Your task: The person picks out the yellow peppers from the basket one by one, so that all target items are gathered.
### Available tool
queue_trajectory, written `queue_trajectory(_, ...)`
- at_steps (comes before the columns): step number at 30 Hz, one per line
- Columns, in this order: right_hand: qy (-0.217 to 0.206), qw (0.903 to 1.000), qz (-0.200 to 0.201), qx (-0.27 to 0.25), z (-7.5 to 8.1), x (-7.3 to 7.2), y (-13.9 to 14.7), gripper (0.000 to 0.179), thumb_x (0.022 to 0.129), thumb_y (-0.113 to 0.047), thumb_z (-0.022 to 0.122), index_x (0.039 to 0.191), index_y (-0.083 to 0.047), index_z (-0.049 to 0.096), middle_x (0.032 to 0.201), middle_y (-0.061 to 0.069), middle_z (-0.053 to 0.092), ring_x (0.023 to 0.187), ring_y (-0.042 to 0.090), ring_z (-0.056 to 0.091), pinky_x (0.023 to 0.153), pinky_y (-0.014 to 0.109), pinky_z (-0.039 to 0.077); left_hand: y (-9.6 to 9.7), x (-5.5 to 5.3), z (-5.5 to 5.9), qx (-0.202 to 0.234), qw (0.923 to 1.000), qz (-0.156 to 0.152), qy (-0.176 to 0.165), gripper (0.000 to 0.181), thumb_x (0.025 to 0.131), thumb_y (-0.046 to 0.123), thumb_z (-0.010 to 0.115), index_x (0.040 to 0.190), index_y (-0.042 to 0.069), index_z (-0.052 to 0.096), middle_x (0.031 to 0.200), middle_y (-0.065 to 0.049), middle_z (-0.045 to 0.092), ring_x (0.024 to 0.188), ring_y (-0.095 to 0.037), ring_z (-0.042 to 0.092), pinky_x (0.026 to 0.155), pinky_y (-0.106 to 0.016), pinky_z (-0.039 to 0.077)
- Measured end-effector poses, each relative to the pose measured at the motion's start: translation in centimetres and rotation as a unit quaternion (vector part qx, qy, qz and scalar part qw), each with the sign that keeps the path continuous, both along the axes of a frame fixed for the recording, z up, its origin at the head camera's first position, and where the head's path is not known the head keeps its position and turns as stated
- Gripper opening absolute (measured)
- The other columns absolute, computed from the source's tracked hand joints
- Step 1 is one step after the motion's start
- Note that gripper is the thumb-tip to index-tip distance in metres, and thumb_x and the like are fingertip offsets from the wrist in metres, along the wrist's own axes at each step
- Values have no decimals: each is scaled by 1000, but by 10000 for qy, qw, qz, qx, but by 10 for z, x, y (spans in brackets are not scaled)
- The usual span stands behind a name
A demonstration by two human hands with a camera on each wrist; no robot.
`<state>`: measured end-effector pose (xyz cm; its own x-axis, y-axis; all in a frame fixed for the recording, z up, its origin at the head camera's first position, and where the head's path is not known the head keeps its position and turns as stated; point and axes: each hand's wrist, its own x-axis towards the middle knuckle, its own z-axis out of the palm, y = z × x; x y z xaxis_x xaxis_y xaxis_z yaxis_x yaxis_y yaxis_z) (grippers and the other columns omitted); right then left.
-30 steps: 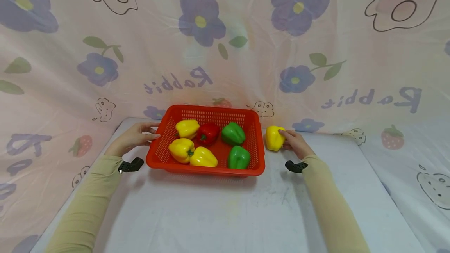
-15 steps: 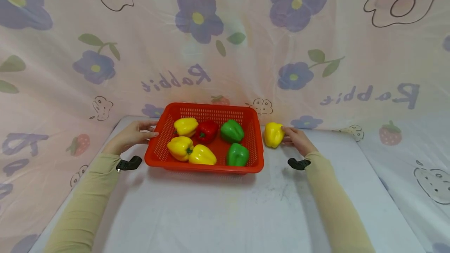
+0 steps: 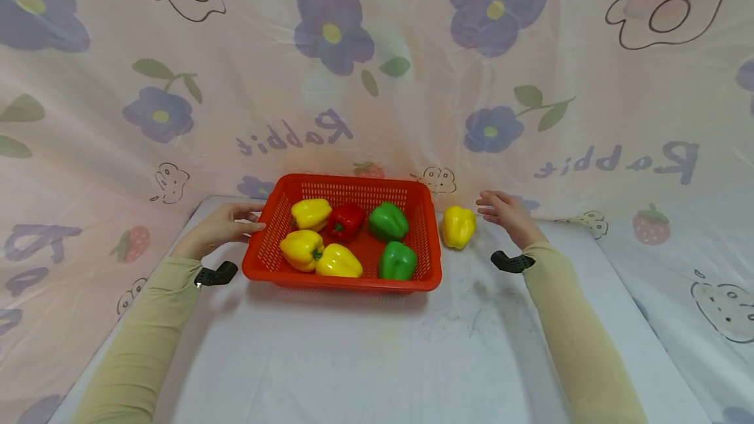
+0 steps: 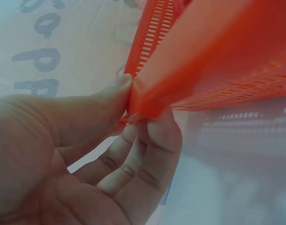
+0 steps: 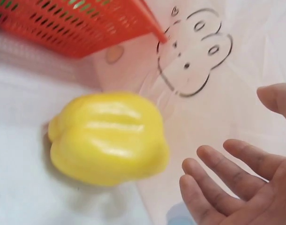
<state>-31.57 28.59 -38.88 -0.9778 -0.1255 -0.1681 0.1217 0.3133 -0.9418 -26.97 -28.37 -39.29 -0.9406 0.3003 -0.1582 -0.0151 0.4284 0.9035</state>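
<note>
My left hand [image 3: 219, 230] pinches the left rim of a red plastic basket [image 3: 353, 285], thumb above and fingers curled under the edge in the left wrist view. Inside the basket lie several yellow bell peppers [image 3: 340, 262], a red bell pepper [image 3: 346, 222] and two green bell peppers [image 3: 397, 261]. Just right of the basket, one yellow bell pepper [image 3: 458, 228] sits on the table. My right hand [image 3: 510, 216] is held apart from it on its right side, holding nothing; the right wrist view shows its fingers spread and the pepper [image 5: 108, 138] untouched.
The white table [image 3: 353, 358] bears the basket near its back edge. A pink curtain [image 3: 400, 103] printed with flowers and rabbits hangs right behind. Black camera mounts sit on both wrists.
My right hand has let go of the yellow bell pepper and moved up and right away from it. The pepper stays beside the basket. My left hand keeps its grip on the rim.
</note>
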Motion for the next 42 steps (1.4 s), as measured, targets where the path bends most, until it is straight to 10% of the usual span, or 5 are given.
queue_trajectory(18,539,9966,576,-231,36,9,-41,62,100,-39,49,144,0,33,140,24,40,127,38,43,108,48,31,-2,-1,3,-49,9999,-104,-108,60,94,13,62,143,-7,35,113,-25,50,88,-25,63,78,-39,56)
queue_trajectory(42,664,9750,2045,-553,42,11,-127,43,100,-22,51,136,0,46,135,23,47,118,42,50,99,48,42,1,2,9,-114,9998,12,-165,59,93,11,63,143,-6,37,112,-23,49,87,-23,61,78,-38,56)
